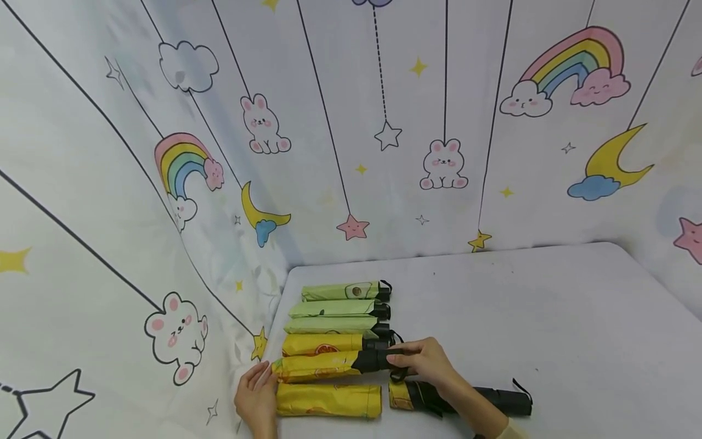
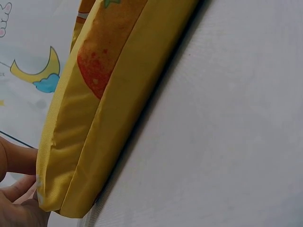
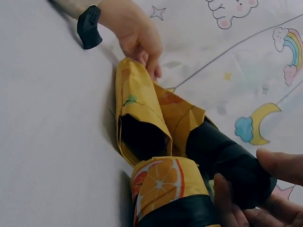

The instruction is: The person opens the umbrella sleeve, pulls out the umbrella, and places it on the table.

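Two hands at a row of folded umbrellas on a white table (image 1: 548, 317), with the held yellow umbrella (image 1: 318, 367) lying between them near the table's left edge. The right hand (image 1: 428, 364) has its thumb and fingers bent about the black handle (image 1: 375, 360), gripping it at the umbrella's right end. The left hand (image 1: 258, 390) has its fingertips at the opposite end; whether they pinch the fabric or merely touch it cannot be told. The held umbrella slants slightly, its handle end farther from the wearer. Just beyond it lies a second yellow umbrella (image 1: 315, 345) with a citrus print, followed by three green umbrellas (image 1: 331, 310), all with their black ends to the right. On the near side lies a yellow roll (image 1: 323, 400), whose right end appears in the right wrist view as an open, dark mouth. Right of this roll, partly covered by the right forearm (image 1: 477, 408), is a black umbrella (image 1: 501, 400) with a citrus-printed patch at its left end.
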### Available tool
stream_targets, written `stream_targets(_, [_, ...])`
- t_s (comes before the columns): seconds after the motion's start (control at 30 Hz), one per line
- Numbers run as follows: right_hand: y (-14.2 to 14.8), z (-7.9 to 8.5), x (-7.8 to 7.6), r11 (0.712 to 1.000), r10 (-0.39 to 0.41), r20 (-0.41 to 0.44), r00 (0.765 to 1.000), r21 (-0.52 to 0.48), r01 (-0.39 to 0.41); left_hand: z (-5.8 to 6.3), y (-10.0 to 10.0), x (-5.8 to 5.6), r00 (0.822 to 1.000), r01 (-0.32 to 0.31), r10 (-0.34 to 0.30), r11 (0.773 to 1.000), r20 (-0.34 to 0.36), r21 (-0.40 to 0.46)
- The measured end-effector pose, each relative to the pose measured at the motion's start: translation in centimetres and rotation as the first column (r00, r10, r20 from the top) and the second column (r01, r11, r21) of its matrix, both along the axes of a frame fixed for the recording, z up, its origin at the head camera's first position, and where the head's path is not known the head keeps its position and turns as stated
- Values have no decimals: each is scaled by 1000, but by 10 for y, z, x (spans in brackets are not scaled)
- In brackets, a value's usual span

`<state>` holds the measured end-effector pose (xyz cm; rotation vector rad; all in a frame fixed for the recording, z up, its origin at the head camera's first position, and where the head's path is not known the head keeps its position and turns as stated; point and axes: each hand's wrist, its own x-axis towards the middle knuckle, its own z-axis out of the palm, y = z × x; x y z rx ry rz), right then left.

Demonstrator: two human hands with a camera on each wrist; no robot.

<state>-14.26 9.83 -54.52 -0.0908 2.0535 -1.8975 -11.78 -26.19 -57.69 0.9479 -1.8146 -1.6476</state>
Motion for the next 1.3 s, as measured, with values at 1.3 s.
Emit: stream_targets(1.3, [40,4,6,998,-48,-16,999,29,48,1,3,4,999,8,-9,1000,-53,-2])
